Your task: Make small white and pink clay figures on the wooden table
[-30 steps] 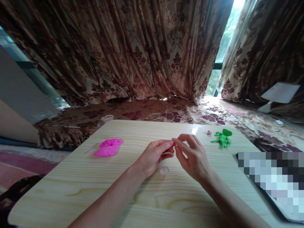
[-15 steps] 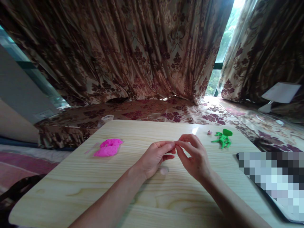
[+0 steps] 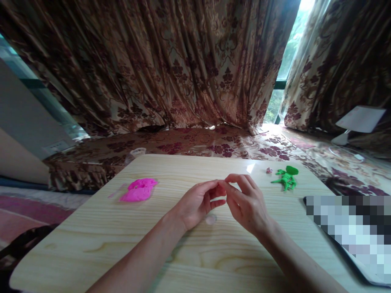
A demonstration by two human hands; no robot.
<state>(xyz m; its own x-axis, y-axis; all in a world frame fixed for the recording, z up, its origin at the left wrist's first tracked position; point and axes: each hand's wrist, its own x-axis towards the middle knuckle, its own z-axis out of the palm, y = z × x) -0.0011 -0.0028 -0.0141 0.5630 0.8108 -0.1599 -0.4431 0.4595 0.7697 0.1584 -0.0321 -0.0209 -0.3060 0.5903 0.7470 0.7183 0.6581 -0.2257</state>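
Above the middle of the wooden table (image 3: 122, 236), my left hand (image 3: 198, 203) and my right hand (image 3: 247, 201) meet at the fingertips. The fingers of both are bent and pinched together; anything between them is hidden or too small to make out. Just below the hands a small translucent round piece (image 3: 211, 219) lies on the table. To the left sits a lump of bright pink modelling clay (image 3: 139, 191) on what looks like clear film. At the right rests a green clay figure (image 3: 287, 179) with thin limbs, and beside it a small pinkish bit (image 3: 269, 170).
A pixelated flat object (image 3: 354, 240) with a dark edge covers the table's right side. Behind the table are a cloth-covered ledge (image 3: 195, 142), patterned curtains (image 3: 195, 65) and a white lamp (image 3: 360, 119). A clear cup-like container (image 3: 136, 153) stands by the far left corner.
My right fingers have shifted slightly left and curled over the left fingertips. My left thumb has turned inward. The clay pieces stay where they were.
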